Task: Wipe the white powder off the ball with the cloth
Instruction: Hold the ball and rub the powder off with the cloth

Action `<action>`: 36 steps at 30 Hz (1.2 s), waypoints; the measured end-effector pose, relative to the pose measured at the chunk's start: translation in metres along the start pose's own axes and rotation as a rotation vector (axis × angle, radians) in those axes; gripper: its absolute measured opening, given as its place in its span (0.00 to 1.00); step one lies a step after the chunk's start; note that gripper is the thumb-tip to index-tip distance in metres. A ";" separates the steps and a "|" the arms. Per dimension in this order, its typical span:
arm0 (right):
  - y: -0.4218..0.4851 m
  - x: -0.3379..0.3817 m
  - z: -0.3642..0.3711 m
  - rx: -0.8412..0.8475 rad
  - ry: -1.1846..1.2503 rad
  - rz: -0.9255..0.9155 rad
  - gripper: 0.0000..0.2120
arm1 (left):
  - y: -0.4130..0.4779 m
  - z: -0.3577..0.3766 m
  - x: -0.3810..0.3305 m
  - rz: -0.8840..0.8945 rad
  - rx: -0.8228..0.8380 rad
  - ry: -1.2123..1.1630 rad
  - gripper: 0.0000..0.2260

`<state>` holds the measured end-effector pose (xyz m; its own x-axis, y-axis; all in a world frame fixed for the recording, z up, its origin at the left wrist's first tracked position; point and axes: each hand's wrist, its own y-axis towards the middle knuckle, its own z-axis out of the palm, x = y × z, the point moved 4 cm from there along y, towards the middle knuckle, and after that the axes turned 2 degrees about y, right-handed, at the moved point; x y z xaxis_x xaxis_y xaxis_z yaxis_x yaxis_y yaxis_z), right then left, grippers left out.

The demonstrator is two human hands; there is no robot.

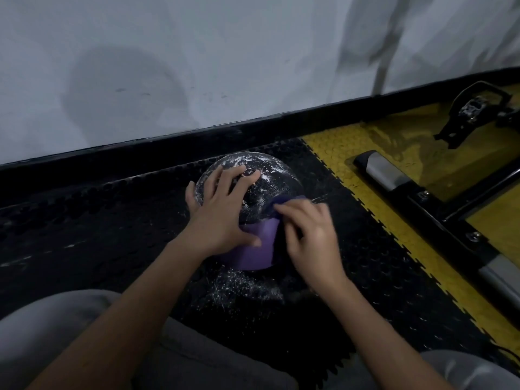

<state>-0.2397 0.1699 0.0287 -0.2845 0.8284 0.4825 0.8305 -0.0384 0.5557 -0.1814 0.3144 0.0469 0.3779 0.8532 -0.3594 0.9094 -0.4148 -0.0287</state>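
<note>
The right hand [309, 235] has its grip bent over a dark blue cloth [284, 202], fingers curled and pinching the fabric against the right flank of the ball [270, 178]; the hand is blurred, so the exact lie of each finger cannot be told. The left hand [222, 215] lies on the ball's upper left side with its grip spread, fingers straight and fanned over the top, thumb stretched across a purple part lower down. The ball is dark and sits on the black studded floor mat [112, 215], close to the base of a white wall [197, 66]. White powder [247, 160] speckles its crown and the area between the two hands. More spilled powder [247, 288] is scattered on the mat just in front of the ball, near the person's grey trousers [56, 333]. To the right, yellow tiles [365, 153] border the mat, with a metal frame [394, 175] lying on them.
</note>
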 end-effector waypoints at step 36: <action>-0.011 -0.004 -0.004 -0.068 -0.095 -0.093 0.11 | -0.002 0.006 -0.011 0.044 0.005 0.021 0.50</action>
<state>-0.2495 0.1649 0.0231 -0.3096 0.8792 0.3622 0.7672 0.0059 0.6413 -0.1883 0.3034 0.0452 0.4209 0.8406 -0.3411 0.8911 -0.4535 -0.0182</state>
